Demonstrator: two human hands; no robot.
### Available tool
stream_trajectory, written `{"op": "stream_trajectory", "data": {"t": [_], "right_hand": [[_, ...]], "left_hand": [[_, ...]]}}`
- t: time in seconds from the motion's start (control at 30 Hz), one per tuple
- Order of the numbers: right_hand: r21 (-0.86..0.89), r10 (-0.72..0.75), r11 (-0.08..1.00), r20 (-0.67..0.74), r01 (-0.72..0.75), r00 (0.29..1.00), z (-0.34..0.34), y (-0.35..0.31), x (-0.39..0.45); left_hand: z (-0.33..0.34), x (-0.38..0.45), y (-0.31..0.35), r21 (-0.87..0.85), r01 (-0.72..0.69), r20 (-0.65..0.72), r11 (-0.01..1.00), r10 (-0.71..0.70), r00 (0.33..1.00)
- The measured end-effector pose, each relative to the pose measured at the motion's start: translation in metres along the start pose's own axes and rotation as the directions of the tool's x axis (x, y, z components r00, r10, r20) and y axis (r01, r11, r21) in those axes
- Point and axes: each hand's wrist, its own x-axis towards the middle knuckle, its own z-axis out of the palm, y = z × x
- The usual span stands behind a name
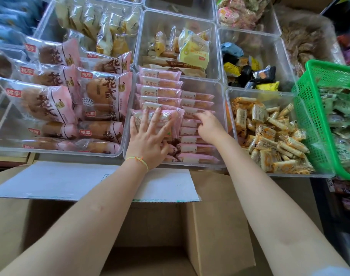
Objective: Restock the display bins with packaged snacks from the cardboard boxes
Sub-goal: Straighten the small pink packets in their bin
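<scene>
A clear plastic bin (223, 108) in the middle of the display holds two rows of small pink snack packs (160, 90). My left hand (148, 136) lies flat with spread fingers on a stack of pink packs (179, 114) at the near left of that bin, pressing them. My right hand (209, 126) reaches into the right row, its fingers curled at the edge of a pack (196, 105) there. An open cardboard box (216, 216) stands below my arms; what it contains is hidden in shadow.
Large pink bread packs fill the left bin (56, 152). Orange-wrapped rolls fill the right bin (230, 94). Behind lie bins of yellow cakes (216, 62) and mixed dark and yellow sweets (287, 62). A green basket (309, 116) of green packs stands far right.
</scene>
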Motion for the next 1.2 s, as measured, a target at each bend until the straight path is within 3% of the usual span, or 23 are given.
{"op": "stream_trajectory", "data": {"t": [0.13,0.3,0.4,0.63,0.87,1.07,1.2], "right_hand": [[-0.245,0.017,0.969,0.003,-0.016,1.0,0.008,0.001,0.0],[-0.25,0.009,0.967,-0.173,-0.052,0.985,-0.003,-0.006,0.016],[-0.253,-0.045,0.967,-0.102,0.018,0.994,-0.003,-0.016,0.032],[-0.267,-0.003,0.964,0.003,0.004,1.0,0.016,-0.025,0.05],[-0.239,0.061,0.969,-0.028,-0.066,0.998,0.021,-0.031,0.047],[-0.23,-0.086,0.971,-0.075,0.067,0.993,0.019,-0.019,0.043],[-0.262,-0.083,0.964,-0.127,0.047,0.988,0.008,-0.01,0.052]], "left_hand": [[0.0,0.0,0.0,-0.002,-0.002,-0.01,1.0,0.002,1.0],[0.001,-0.001,0.0,-0.003,-0.008,-0.021,1.0,0.008,1.0],[0.002,-0.001,-0.001,-0.007,-0.004,-0.033,1.0,0.004,0.999],[0.0,-0.001,0.001,-0.02,-0.002,-0.044,1.0,0.001,0.999],[0.0,-0.001,0.001,-0.013,-0.002,-0.055,1.0,0.002,0.998],[0.001,-0.001,0.001,-0.012,-0.001,-0.05,1.0,0.0,0.999],[-0.001,0.0,0.001,-0.017,-0.003,-0.049,1.0,0.002,0.999]]}}
